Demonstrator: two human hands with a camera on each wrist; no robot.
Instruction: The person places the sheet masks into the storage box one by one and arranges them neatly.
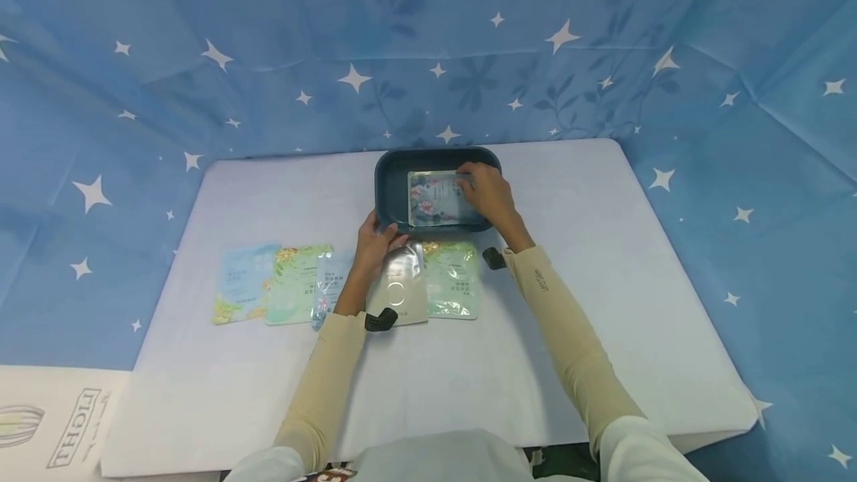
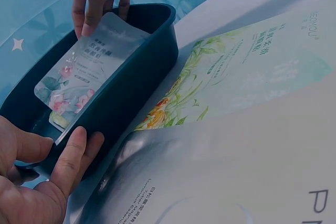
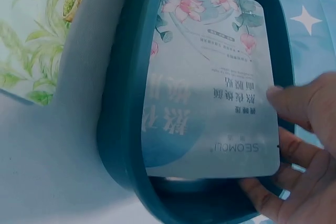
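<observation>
A dark teal plastic tray (image 1: 395,162) stands near the back of the table. My left hand (image 1: 373,245) grips its near left corner; in the left wrist view the thumb lies inside the rim and fingers press the outer wall. Inside the tray is a blue-grey sheet mask packet (image 3: 210,77) printed with pink lotus flowers. My right hand (image 1: 487,192) pinches that packet by its right edge, thumb on top and fingers beneath. Under the lotus packet, a corner of another packet (image 2: 58,120) shows; most of it is hidden.
In front of the tray lies a row of packets: a light blue one (image 1: 244,281), a green one (image 1: 294,288), a blue one (image 1: 326,281) partly behind my left arm, a silver one (image 1: 402,288) and another green one (image 1: 454,285). A starry blue curtain (image 1: 428,36) hangs behind the white table (image 1: 602,244).
</observation>
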